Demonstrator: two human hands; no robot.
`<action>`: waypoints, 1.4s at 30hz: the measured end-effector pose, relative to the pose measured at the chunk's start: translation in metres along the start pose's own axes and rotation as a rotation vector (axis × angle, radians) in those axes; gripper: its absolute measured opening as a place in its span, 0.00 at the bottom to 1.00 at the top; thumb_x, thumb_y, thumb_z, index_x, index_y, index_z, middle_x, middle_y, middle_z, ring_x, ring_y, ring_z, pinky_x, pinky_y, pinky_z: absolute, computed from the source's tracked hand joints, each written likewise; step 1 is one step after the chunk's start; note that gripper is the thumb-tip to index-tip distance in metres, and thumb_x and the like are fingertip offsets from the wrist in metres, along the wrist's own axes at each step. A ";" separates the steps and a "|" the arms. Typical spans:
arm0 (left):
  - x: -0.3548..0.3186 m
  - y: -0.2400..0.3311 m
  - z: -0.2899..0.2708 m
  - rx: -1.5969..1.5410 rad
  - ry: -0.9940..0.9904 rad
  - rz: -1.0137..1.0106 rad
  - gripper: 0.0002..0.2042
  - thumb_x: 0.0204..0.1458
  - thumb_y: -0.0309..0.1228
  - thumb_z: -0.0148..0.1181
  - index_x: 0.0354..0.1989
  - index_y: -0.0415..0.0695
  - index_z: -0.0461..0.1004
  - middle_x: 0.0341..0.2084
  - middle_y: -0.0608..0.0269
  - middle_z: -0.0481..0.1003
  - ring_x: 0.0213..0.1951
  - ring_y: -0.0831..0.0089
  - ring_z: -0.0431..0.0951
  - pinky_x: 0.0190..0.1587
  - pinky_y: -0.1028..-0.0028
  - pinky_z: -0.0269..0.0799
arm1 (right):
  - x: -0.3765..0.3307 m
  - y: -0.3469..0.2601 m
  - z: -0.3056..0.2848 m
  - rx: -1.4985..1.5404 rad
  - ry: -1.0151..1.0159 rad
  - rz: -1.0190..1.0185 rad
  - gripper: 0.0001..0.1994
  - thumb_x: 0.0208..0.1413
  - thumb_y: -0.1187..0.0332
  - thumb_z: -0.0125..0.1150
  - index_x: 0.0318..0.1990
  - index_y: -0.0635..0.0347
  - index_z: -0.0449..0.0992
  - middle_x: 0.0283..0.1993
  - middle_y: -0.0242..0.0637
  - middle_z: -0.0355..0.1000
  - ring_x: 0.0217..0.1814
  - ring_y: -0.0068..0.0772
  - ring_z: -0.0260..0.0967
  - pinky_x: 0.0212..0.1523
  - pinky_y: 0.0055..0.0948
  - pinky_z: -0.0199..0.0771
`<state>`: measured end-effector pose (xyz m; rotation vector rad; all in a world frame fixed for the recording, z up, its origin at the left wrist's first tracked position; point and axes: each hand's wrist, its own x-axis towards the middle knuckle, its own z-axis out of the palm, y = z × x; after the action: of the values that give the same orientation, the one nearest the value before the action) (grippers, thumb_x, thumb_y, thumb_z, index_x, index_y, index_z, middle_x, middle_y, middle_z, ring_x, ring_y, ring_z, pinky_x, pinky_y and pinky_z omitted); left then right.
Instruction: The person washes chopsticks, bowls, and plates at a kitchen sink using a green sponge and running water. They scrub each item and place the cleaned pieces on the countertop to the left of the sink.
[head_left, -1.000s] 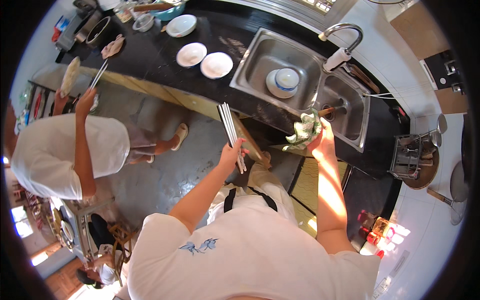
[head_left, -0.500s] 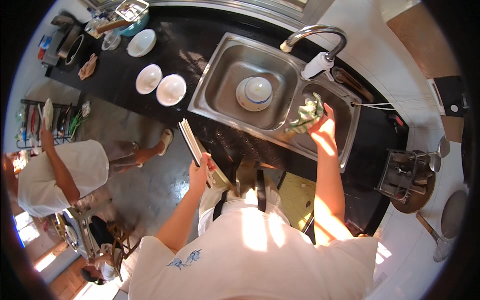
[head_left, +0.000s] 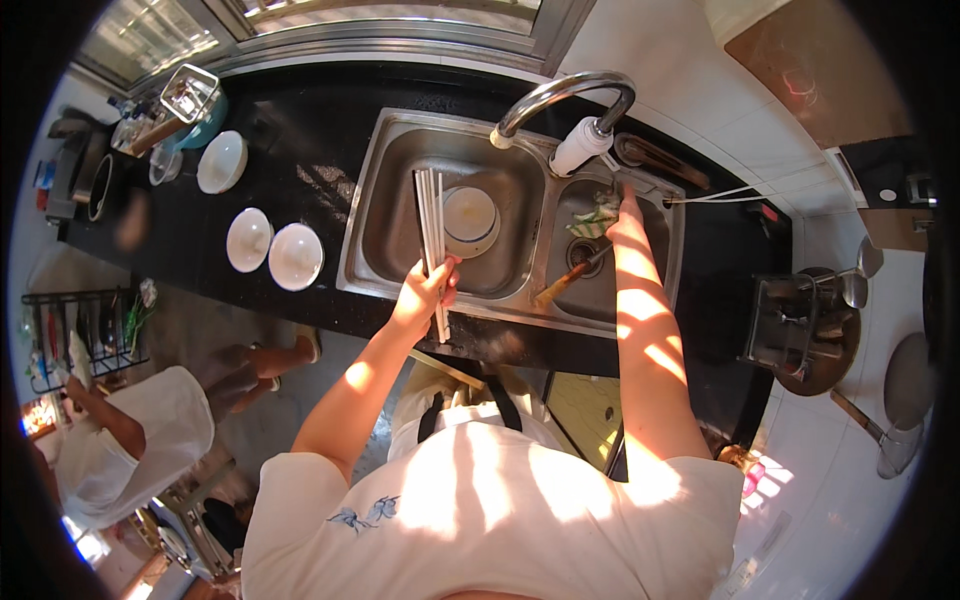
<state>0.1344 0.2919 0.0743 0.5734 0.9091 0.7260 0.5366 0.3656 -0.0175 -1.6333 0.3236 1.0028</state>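
My left hand (head_left: 428,297) grips a bundle of chopsticks (head_left: 432,225), mostly white with a dark one along its left side. They slant upright over the near part of the large sink basin and partly cover a white bowl (head_left: 472,213) standing inside it. My right hand (head_left: 627,218) reaches down into the small basin, its fingers closed against a crumpled green-and-white cloth (head_left: 597,216); the fingertips are partly hidden. Just below the cloth, a long tool with a yellowish-brown end (head_left: 560,286) lies across the small basin, near the drain (head_left: 584,254).
A steel double sink (head_left: 362,232) is set in the black counter (head_left: 300,130), with a curved tap (head_left: 575,85) behind it. White bowls (head_left: 296,257) stand left of the sink. A utensil rack (head_left: 790,320) is at the right. Another person (head_left: 150,440) stands at the left.
My left hand has brought the chopsticks up from beside the counter to over the large basin. My right hand has lowered the cloth deeper into the small basin. The view has shifted.
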 end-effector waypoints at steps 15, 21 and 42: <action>0.110 0.049 0.043 -0.679 -0.108 -0.505 0.10 0.61 0.37 0.48 0.32 0.44 0.64 0.20 0.73 0.60 0.20 0.84 0.61 0.20 0.84 0.61 | 0.029 -0.019 0.042 -0.030 -0.211 -0.059 0.24 0.52 0.59 0.64 0.50 0.67 0.70 0.49 0.44 0.70 0.46 0.40 0.71 0.41 0.40 0.74; 0.154 0.058 0.062 -0.962 -0.063 -0.601 0.17 0.61 0.40 0.48 0.20 0.47 0.60 0.14 0.75 0.56 0.15 0.86 0.55 0.14 0.86 0.52 | 0.044 -0.011 0.025 0.102 -0.397 0.049 0.20 0.56 0.60 0.60 0.49 0.66 0.71 0.47 0.43 0.71 0.46 0.38 0.72 0.39 0.40 0.76; 0.193 0.060 0.059 -0.859 -0.157 -0.379 0.16 0.60 0.41 0.49 0.30 0.39 0.67 0.19 0.59 0.65 0.16 0.78 0.60 0.19 0.80 0.62 | 0.054 -0.005 0.023 0.078 -0.418 0.086 0.18 0.57 0.58 0.58 0.48 0.61 0.72 0.45 0.38 0.72 0.43 0.36 0.72 0.40 0.44 0.77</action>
<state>0.2454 0.4692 0.0513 -0.2965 0.4632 0.6392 0.5622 0.4033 -0.0542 -1.3087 0.1484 1.3487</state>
